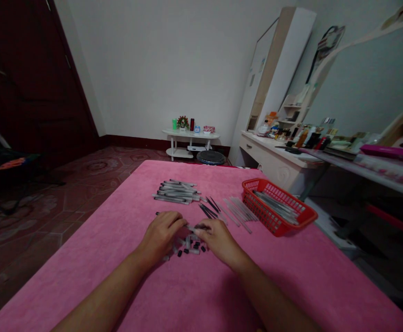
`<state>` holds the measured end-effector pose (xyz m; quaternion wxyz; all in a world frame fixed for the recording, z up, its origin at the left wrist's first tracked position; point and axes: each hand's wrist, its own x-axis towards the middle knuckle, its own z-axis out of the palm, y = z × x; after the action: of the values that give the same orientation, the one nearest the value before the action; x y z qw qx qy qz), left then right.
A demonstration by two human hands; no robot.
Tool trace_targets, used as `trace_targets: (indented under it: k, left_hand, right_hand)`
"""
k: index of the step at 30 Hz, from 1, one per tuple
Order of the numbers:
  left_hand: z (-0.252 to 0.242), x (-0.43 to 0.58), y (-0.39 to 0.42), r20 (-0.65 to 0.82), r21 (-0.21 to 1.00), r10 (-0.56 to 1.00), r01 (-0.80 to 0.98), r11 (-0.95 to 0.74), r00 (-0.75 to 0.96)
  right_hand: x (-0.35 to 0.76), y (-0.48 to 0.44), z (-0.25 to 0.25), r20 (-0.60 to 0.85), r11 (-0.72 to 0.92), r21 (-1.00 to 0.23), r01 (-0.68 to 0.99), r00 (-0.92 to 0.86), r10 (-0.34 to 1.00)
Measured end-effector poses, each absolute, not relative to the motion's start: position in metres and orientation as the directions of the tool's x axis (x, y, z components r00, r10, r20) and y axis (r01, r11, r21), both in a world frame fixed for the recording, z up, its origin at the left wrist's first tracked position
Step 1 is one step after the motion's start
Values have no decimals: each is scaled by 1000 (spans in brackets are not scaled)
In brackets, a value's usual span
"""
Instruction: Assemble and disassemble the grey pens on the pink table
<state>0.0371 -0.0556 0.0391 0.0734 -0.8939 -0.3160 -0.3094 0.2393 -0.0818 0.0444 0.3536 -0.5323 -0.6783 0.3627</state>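
Observation:
Both hands meet over the middle of a pink cloth-covered table. My left hand (165, 233) is closed around a pen, whose pale end (190, 228) shows between the two hands. A dark tip pokes out behind the left fingers. My right hand (217, 237) pinches at the pale end; the fingers partly hide what it grips. Below them lie loose clear caps (194, 251) and small black plugs (179, 253). Beyond the left hand is a pile of pens (177, 191). Black-tipped refills (208, 210) and clear pen barrels (241, 212) are spread beyond my right hand.
A red plastic basket (279, 207) holding more thin sticks stands at the right of the pink cloth (173, 295). A dressing table (277, 154) with bottles is at the right, and a low white stand (190, 134) is against the far wall.

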Motion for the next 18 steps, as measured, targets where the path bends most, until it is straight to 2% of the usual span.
trace_targets:
  k: [5,9,13,16,18]
  left_hand:
    - [43,32,-59,634,2,422,544,-839,648]
    - [41,25,-59,628,-22,397,525,-851,670]
    - [37,24,-60,575,-27,434,546,-837,694]
    - [38,30,-63,488,73,534,577,-813,690]
    - [41,35,-64,420,170,598,588,-791,683]
  right_hand:
    - [236,-86,51,-139,-76,-959,273,-220,966]
    - [238,-91,65,-208,-156,-972,174,-339,917]
    - [241,-91,71,-165,-81,-970,228,-378,911]
    - [241,-90,66,-50,75,-937,341,-343,938]
    - [240,-90,63,35,190,-859,475,-316,948]
